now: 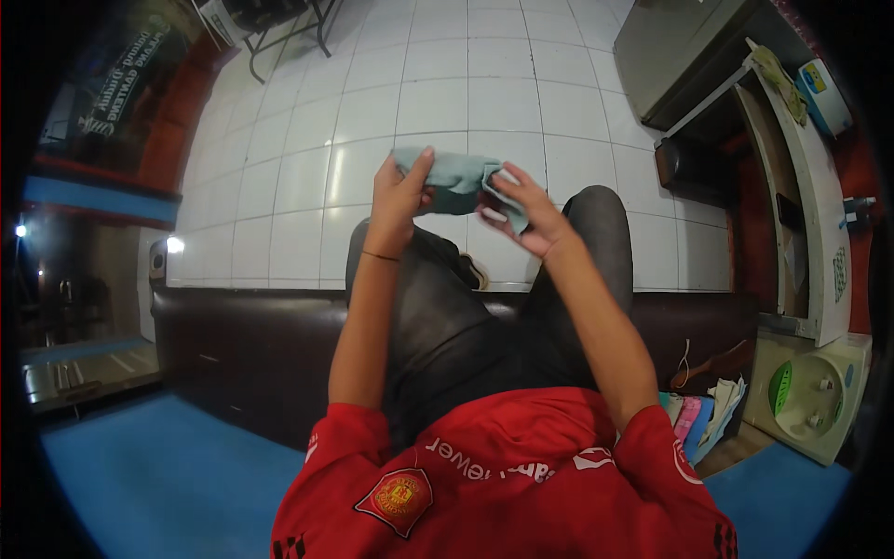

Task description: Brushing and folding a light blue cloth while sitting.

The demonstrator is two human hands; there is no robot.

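A pale green folded cloth is held up in front of me, above my knees and over the tiled floor. My left hand grips its left end, with the thumb on top and the fingers curled beneath. At the other end, my right hand has its fingers around the cloth's edge, and a flap hangs down by the palm. Part of the right fingers is hidden by the fabric. What exact kind of cloth it is cannot be made out.
I sit on a dark brown padded bench. To my right are a wooden paddle-like thing, several coloured folded papers or cloths, a cream appliance and an open white cabinet. A folding chair stands far left.
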